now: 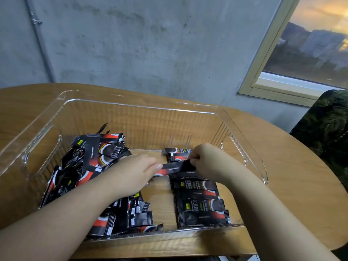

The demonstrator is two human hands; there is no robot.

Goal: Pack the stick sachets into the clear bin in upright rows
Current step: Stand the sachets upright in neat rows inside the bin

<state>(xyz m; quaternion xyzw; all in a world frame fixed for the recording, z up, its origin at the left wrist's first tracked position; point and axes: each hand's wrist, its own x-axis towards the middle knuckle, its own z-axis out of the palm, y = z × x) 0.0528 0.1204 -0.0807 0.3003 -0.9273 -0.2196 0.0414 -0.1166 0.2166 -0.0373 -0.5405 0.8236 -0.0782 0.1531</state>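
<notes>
I see a clear bin (131,108) of hard, glossy plastic with ribbed walls and cut-out handles, sitting on a wood-grain surface (293,166) with a rounded edge. Inside it, thin flat stick sachets in black and red foil: a loose heap (90,166) slumps against the left wall, while a neater row (197,202) lies overlapped along the right side (leaning rather than truly upright, as far as I can judge). Between my two hands one held sachet (175,169) stretches crosswise above the bin floor. My left hand (131,172) has its fingers curled with the thumb pinching the sachet's left end; my right hand (207,161) is bunched tight, fingertips pinching the right end. Behind stands a mottled grey concrete wall (150,44) and a pale-framed window (310,46).
</notes>
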